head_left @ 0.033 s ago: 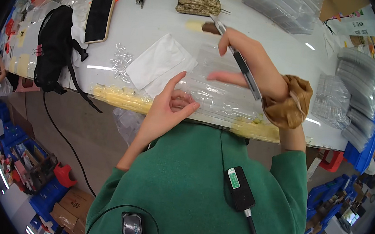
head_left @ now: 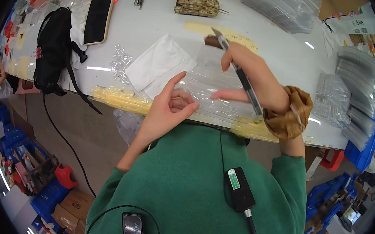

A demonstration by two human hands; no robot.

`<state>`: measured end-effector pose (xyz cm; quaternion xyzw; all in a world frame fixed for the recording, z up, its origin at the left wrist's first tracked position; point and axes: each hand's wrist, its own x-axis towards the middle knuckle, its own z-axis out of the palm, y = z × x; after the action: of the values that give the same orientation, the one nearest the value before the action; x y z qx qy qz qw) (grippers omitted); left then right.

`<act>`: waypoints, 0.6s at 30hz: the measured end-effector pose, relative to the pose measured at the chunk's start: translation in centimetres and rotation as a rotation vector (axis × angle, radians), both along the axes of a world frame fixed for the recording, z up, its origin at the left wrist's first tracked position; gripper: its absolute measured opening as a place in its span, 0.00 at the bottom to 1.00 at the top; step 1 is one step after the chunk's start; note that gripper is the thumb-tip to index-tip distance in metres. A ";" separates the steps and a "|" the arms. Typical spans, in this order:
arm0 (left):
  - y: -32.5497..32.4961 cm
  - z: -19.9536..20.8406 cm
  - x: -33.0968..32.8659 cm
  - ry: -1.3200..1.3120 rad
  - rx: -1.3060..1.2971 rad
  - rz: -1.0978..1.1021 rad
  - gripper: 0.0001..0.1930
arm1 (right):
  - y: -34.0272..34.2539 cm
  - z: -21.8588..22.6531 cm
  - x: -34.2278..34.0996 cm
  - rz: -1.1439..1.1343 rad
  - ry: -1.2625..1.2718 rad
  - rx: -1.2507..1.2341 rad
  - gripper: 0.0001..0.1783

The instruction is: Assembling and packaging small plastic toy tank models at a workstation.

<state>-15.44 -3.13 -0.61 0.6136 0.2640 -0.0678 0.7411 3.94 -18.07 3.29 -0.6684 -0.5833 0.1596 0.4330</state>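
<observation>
A clear plastic blister tray lies before me near the table's front edge. My left hand curls around its left end, index finger and thumb apart, the other fingers against the plastic. Over the tray's right side, my right hand grips a craft knife with a grey and black handle, blade pointing up and away. The right thumb stretches out over the tray. Next to the right fingers is a small dark brown piece; I cannot make out what it is. Left of the tray lies a folded white cloth.
A camouflage model tank stands at the far side. Stacked clear trays are at the right, more at the back. At left are a phone, a black pouch and a crumpled clear piece. Yellow tape edges the table.
My right hand, with the craft knife and the brown piece, has moved slightly toward me, uncovering more of the yellow strip on the table. The left hand stays in place.
</observation>
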 end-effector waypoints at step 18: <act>-6.5 4.2 7.5 -0.633 0.181 -0.359 0.43 | -12.8 1.1 -6.0 -0.807 -0.423 -0.032 0.20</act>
<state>-7.94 -9.66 3.61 0.7039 -0.0848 0.0200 0.7050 -2.01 -30.88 4.38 -0.8667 -0.3491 -0.1530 0.3218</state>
